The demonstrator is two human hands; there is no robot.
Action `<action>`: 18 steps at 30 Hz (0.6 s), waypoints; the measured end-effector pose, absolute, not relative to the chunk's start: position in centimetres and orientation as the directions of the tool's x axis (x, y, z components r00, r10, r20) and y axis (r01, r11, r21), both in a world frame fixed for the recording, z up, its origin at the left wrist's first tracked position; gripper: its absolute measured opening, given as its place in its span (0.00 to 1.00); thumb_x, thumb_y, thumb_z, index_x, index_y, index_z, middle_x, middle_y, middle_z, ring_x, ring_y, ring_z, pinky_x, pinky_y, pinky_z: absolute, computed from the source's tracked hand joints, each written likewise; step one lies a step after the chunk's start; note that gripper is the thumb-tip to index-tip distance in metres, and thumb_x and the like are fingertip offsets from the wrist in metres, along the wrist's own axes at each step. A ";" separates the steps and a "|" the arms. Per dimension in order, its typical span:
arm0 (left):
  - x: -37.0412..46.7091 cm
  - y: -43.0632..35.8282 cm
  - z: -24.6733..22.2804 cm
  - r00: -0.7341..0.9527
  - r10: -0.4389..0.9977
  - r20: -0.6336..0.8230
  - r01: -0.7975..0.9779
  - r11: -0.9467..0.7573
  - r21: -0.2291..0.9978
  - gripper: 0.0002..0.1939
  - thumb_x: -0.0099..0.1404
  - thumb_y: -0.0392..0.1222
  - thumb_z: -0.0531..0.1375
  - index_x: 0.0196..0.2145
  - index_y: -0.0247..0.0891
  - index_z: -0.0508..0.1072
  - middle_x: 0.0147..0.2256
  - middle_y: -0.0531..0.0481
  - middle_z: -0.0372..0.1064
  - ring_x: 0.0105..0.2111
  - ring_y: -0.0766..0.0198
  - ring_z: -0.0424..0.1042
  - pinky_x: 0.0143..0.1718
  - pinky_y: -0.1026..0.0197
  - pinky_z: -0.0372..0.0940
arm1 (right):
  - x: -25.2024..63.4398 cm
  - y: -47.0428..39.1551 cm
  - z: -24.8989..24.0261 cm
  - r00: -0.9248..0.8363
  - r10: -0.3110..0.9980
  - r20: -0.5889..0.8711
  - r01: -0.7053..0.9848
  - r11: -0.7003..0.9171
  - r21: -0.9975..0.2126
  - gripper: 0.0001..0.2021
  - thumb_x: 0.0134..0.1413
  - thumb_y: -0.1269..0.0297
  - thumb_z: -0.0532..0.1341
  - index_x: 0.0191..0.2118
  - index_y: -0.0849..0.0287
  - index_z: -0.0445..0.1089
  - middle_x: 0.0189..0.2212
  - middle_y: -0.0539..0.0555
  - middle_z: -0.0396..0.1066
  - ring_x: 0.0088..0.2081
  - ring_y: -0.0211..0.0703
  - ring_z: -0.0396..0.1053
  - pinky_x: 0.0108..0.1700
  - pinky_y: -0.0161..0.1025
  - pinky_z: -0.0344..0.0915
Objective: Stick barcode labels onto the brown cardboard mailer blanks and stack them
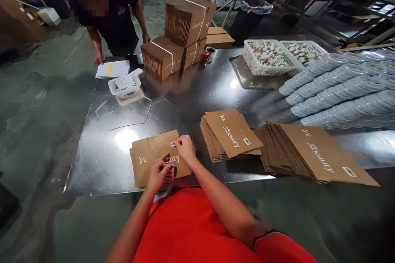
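Note:
Right in front of me lies a small stack of flat cardboard boxes (148, 148) with white lettering. My right hand (185, 148) pinches a small blue-and-white sticker (173, 144) against the top box, near its far right corner. Over the near edge, my left hand (159, 174) is closed around a strip of stickers (169, 176) with red and white print; its lower end hangs by my red shirt. To the right, a fanned pile of flat boxes (230, 131) and a longer leaning pile (321, 152) each show a similar sticker on the top box.
Strapped box bundles (189, 20) stand at the table's far side, beside a tape roll (210, 51). White baskets (262, 65) hold small packets. Nested rows of plastic-wrapped pale items (345, 94) fill the right. A person (119, 20) stands far left by papers (119, 68) and a small tray (123, 86).

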State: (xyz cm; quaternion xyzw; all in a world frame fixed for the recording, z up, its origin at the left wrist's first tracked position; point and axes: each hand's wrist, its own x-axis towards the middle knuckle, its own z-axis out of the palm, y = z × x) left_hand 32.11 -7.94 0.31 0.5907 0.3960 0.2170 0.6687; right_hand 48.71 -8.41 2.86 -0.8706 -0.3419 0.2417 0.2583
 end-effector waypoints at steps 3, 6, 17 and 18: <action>32.1 -7.9 0.4 0.587 0.762 -0.274 0.178 0.208 0.962 0.14 0.58 0.44 0.59 0.19 0.40 0.61 0.56 0.35 0.64 0.53 0.49 0.66 0.52 0.49 0.59 | 48.8 -8.4 2.9 0.650 0.720 -0.245 0.464 -0.630 -0.622 0.11 0.56 0.64 0.58 0.26 0.62 0.71 0.41 0.55 0.67 0.39 0.39 0.66 0.41 0.35 0.59; 32.2 -7.9 0.4 0.585 0.764 -0.272 0.175 0.208 0.962 0.14 0.58 0.45 0.60 0.19 0.39 0.61 0.55 0.36 0.65 0.53 0.48 0.66 0.52 0.48 0.59 | 48.8 -8.3 2.8 0.650 0.721 -0.240 0.464 -0.627 -0.626 0.11 0.55 0.64 0.58 0.26 0.62 0.71 0.40 0.55 0.67 0.38 0.38 0.66 0.42 0.34 0.60; 32.2 -7.9 0.3 0.579 0.770 -0.268 0.157 0.217 0.963 0.15 0.57 0.45 0.61 0.19 0.38 0.62 0.55 0.36 0.65 0.53 0.52 0.67 0.53 0.49 0.59 | 48.4 -8.1 2.6 0.671 0.719 -0.181 0.553 -0.647 -0.525 0.10 0.56 0.64 0.57 0.27 0.60 0.72 0.41 0.56 0.67 0.38 0.40 0.66 0.41 0.36 0.60; 32.2 -7.9 0.3 0.580 0.770 -0.268 0.160 0.215 0.963 0.15 0.57 0.45 0.61 0.19 0.39 0.62 0.55 0.36 0.65 0.53 0.52 0.67 0.53 0.49 0.59 | 48.3 -8.1 2.6 0.671 0.720 -0.176 0.564 -0.650 -0.510 0.10 0.56 0.64 0.57 0.28 0.60 0.72 0.41 0.56 0.67 0.38 0.41 0.66 0.41 0.36 0.59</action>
